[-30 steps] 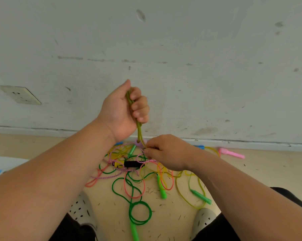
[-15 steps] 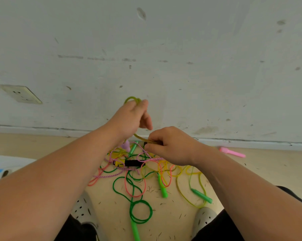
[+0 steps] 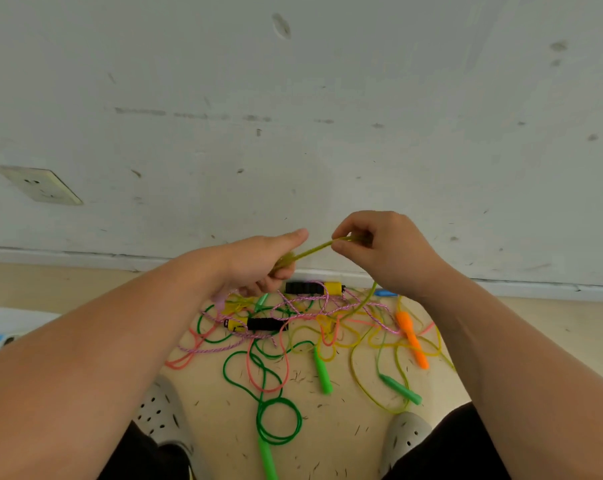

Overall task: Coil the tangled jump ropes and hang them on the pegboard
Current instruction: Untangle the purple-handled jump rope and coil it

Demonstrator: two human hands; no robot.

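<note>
Above floor (image 3: 542,327) | 2 hands (image 3: 258,259) (image 3: 388,247) hold 1 olive rope (image 3: 314,249) | 2 black handles (image 3: 305,287) (image 3: 266,324)

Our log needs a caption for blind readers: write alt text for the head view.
A left hand and a right hand hold a yellow-green rope stretched between them, above a tangle of coloured jump ropes on the floor. A scuffed white wall stands behind.
</note>
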